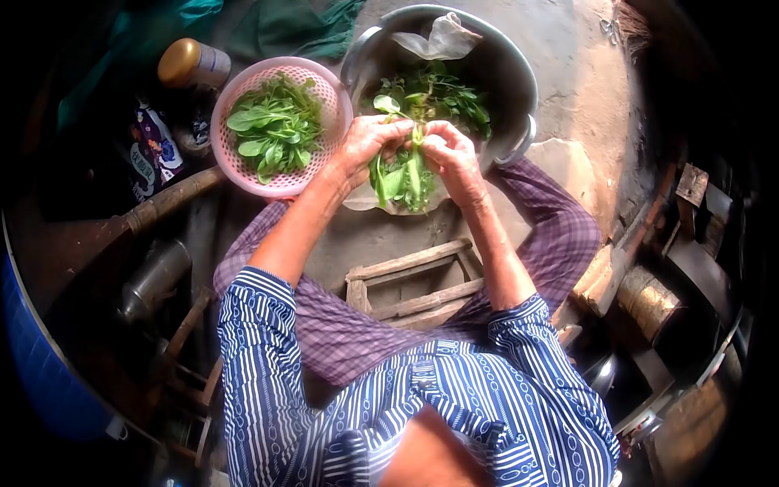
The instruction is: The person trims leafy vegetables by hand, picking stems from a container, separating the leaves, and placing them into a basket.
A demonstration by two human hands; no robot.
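Left hand (453,154): pinching greens (415,166).
Right hand (375,140): grasping same bunch.
Greens: before pot (526,81), near its rim.
Colander (334,162): left, holding leaves (276,134).
Stool (410,272): between knees, below hands.

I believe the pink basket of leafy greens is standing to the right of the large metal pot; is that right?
Not quite: the head view shows the pink basket of leafy greens standing to the left of the large metal pot.
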